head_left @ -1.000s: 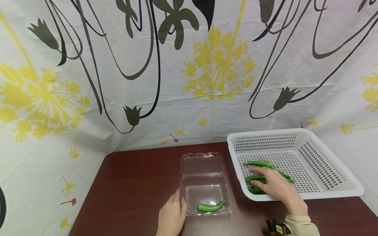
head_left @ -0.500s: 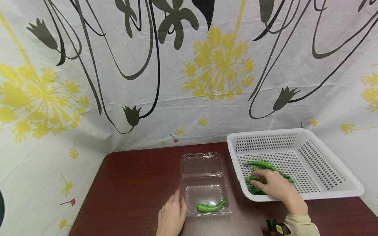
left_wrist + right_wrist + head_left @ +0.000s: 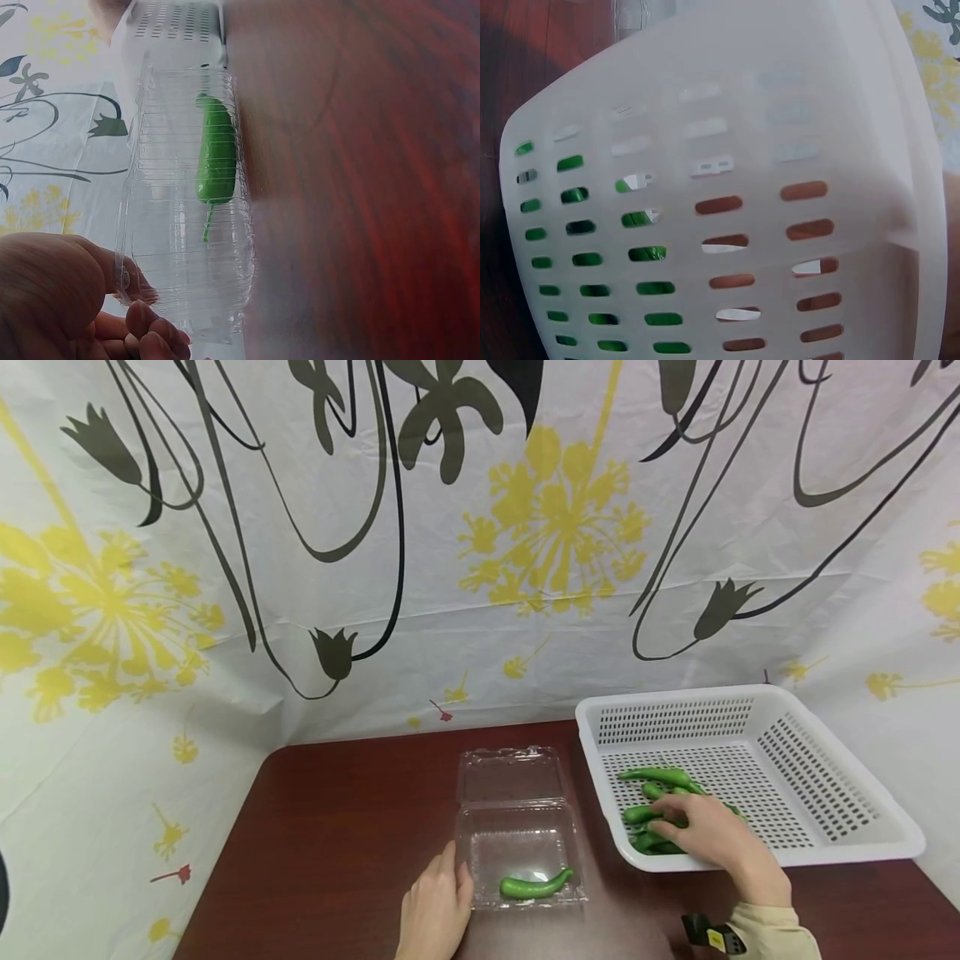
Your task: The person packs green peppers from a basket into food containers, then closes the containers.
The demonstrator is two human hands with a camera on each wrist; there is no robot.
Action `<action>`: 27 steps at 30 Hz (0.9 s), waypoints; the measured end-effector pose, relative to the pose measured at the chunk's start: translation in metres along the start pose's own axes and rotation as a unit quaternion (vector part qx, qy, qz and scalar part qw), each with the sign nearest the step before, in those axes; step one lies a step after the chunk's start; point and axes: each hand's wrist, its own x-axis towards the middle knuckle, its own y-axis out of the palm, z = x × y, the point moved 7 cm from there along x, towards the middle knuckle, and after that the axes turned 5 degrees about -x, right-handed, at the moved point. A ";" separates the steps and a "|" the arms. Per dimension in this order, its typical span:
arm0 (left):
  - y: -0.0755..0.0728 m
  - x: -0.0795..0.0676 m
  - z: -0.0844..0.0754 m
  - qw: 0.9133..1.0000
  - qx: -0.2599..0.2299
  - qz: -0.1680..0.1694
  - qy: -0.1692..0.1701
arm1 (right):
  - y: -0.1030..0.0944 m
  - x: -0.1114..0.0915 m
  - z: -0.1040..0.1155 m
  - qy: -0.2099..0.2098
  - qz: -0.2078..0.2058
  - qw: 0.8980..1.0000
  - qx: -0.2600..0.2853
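Note:
My left hand [image 3: 437,906] holds the left edge of a clear plastic clamshell box [image 3: 517,847], which lies with its lid folded back. In the left wrist view the thumb and fingertips meet at the box's rim. One green chili pepper [image 3: 534,887] lies in the box along its near side. My right hand [image 3: 712,833] reaches into the white basket [image 3: 795,810], thumb and fingers curled round a green chili pepper [image 3: 639,814] among several others. The right wrist view looks at the basket's slotted wall [image 3: 690,225], with skin and green showing through the slots.
The box and basket stand on a dark red table [image 3: 337,827], the basket at the right. A white patterned cloth [image 3: 525,660] hangs behind the table. A black strap device [image 3: 712,935] is on the right sleeve.
My right hand has shifted slightly right and toward me in the basket, its fingers drawn closer together, uncovering more peppers behind it. The left hand and the box have stayed in place.

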 end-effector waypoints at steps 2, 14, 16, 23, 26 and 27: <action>0.000 0.000 0.000 1.000 -0.001 0.001 -0.002 | 0.000 0.000 0.000 0.005 0.003 1.000 0.000; 0.000 0.000 0.001 1.000 -0.002 0.002 -0.002 | -0.002 0.002 -0.001 0.019 0.007 1.000 0.013; 0.000 0.000 0.001 1.000 -0.004 0.003 -0.003 | -0.002 0.002 -0.001 0.021 0.006 1.000 0.013; 0.000 0.000 0.001 1.000 -0.006 0.003 -0.005 | -0.001 0.001 0.000 0.019 0.005 1.000 0.017; 0.000 0.000 0.001 1.000 -0.005 0.002 -0.004 | -0.001 0.002 0.000 0.021 0.006 0.999 0.024; 0.000 0.000 0.001 1.000 -0.005 0.002 -0.003 | -0.001 0.002 0.000 0.021 0.007 0.999 0.025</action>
